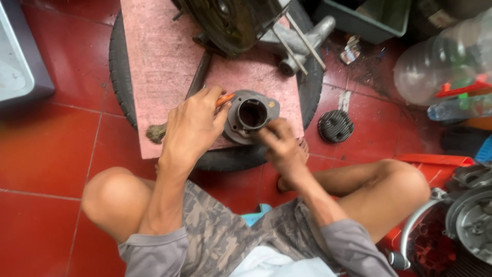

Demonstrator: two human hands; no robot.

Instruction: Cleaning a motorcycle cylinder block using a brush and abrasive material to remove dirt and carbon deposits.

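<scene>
Far left there's a grey bin (20, 56) on the red tile floor (46, 169), then the old tyre (119, 77) I use as a bench with a pink board (159, 56) laid across it. A worn brush (156, 132) lies at the board's near edge, its handle running up toward the dark engine casing (230, 20) at the top.

My left hand (192, 128) is closed around a small orange-handled tool (224, 99), tip pressed at the rim of the grey metal cylinder part (251, 115). That part sits on the board's near right corner, bore facing up. My right hand (279, 146) pinches its lower edge, fingers curled on the flange to steady it. So the hands are close together, both on the same piece, one each side.

Handling-wise: it looks like cast metal, so I'd say rigid and fairly hefty for its size, probably greasy too. The flange is the sensible place to grip; I'd keep fingers off the bore wall, and I reckon a drop onto tile could chip an edge.

Further right there's a finned black cylinder head (335, 125) on the floor, a clear plastic jug (441, 56) and another engine part (474, 215) by my knee.
</scene>
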